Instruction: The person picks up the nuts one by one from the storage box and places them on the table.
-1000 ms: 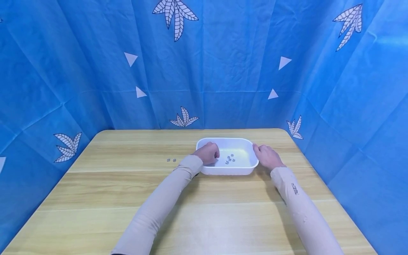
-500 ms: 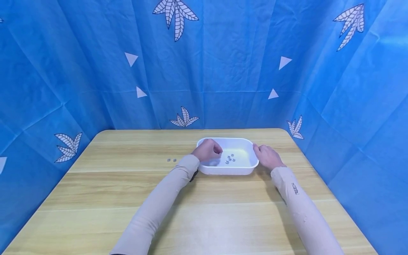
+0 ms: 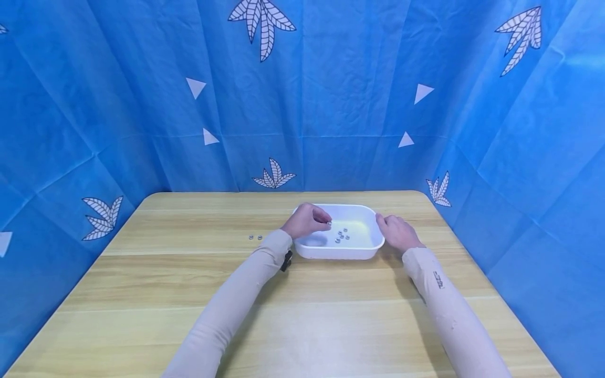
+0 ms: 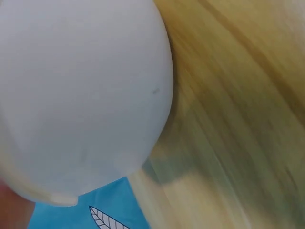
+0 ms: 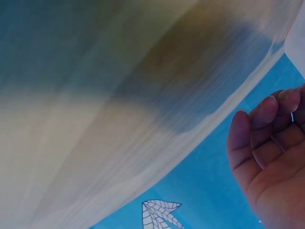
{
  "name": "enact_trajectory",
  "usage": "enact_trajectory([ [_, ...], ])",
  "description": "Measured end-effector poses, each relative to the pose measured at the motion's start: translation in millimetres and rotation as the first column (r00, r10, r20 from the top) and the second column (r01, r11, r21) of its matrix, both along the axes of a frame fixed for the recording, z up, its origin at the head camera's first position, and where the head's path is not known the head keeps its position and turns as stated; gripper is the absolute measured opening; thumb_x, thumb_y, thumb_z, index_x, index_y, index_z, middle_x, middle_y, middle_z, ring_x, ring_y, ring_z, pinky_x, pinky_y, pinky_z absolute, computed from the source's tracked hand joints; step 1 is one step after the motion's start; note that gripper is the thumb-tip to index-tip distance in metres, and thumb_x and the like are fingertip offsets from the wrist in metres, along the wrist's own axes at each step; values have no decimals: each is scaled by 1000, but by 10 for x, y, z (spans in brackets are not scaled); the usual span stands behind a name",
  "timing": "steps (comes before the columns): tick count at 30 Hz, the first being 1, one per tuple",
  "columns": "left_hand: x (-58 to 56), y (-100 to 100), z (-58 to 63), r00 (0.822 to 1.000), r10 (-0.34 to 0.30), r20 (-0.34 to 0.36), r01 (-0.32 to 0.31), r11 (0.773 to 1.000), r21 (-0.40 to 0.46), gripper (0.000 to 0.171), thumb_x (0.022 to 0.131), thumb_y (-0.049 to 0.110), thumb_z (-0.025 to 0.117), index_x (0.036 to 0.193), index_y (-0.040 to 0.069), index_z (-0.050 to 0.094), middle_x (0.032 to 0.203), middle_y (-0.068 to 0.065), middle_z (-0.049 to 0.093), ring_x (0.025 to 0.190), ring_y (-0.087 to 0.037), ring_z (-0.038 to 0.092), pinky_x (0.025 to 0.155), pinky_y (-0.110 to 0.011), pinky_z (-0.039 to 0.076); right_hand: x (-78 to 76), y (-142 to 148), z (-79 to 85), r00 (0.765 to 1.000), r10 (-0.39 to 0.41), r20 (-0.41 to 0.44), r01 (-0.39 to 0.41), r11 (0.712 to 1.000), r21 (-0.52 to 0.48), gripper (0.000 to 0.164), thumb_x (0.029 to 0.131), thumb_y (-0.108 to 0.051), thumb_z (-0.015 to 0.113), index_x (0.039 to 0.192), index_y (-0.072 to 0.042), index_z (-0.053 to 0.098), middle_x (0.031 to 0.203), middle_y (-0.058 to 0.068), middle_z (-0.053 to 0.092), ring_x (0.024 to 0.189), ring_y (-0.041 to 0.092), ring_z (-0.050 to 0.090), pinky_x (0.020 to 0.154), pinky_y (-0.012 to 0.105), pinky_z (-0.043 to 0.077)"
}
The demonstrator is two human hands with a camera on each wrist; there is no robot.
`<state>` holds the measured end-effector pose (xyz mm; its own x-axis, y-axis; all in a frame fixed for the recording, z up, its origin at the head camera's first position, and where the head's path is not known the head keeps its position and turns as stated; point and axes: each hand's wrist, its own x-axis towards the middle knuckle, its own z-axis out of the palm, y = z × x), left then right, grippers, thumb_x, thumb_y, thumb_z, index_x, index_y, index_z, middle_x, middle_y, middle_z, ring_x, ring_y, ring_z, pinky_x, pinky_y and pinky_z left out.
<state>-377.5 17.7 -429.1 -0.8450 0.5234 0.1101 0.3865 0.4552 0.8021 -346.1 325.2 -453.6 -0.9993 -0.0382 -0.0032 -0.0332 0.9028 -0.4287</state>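
A white plastic tray [image 3: 336, 253] sits toward the back of the table. Over its left part, my left hand [image 3: 307, 220] pinches a small silver nut [image 3: 329, 223] between thumb and fingertips. Several similar nuts [image 3: 342, 236] lie loose on the tray floor. My right hand [image 3: 399, 232] holds the tray's right rim, thumb at the edge; its curled fingers [image 5: 238, 138] show in the right wrist view. The left wrist view is mostly filled by the tray's outer wall [image 4: 86, 95], which hides the pinched nut there.
Two more silver nuts [image 3: 255, 238] lie on the wooden table [image 3: 189, 294], left of the tray. A blue patterned curtain [image 3: 350, 105] surrounds the table at the back and both sides.
My left hand has risen a little from the tray floor, and its fingertips have turned into view with a nut between them. The right hand stays on the rim.
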Motion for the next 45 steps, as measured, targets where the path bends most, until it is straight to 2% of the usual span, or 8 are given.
enact_trajectory([
  [5,23,-32,3,999,17,42,-18,999,35,27,87,12,82,114,5,78,108,-6,80,105,-21,74,101,-36,58,2,-3,6,1000,7,-7,-7,1000,-4,69,110,-50,20,86,-9,69,102,20,73,95,35,68,94,57,53],
  [10,29,-74,2,998,22,60,-27,995,94,26,87,10,82,112,7,79,106,-6,80,100,-18,75,98,-33,59,9,-4,10,1000,8,-3,-8,1000,-11,70,110,-50,20,93,-6,71,107,23,73,99,38,68,96,58,53],
  [17,84,-131,60,999,9,47,-16,988,154,36,87,9,82,120,-1,73,107,-12,79,96,-18,74,91,-30,60,0,-2,0,1000,9,-7,-9,1000,-9,70,110,-50,20,94,-6,71,110,24,73,102,40,69,96,59,52],
  [26,144,-222,114,997,27,66,-38,983,177,37,86,8,82,121,-1,73,108,-11,79,96,-17,74,90,-27,60,37,-17,18,1000,8,0,-8,1000,-13,77,109,-54,16,107,0,71,118,28,71,110,44,67,101,61,51],
  [38,180,-388,217,996,68,54,-77,979,190,38,87,13,82,122,1,73,113,-10,78,100,-20,75,91,-30,61,32,-16,31,1000,7,7,-7,1000,-13,75,110,-53,17,108,0,71,119,28,70,112,46,66,103,62,49],
  [45,180,-505,232,996,78,49,-87,973,216,37,88,13,82,122,2,73,113,-11,78,101,-21,74,91,-30,61,43,-28,41,1000,6,7,-6,1000,-12,71,110,-50,19,102,-3,71,115,26,71,109,45,67,100,61,50],
])
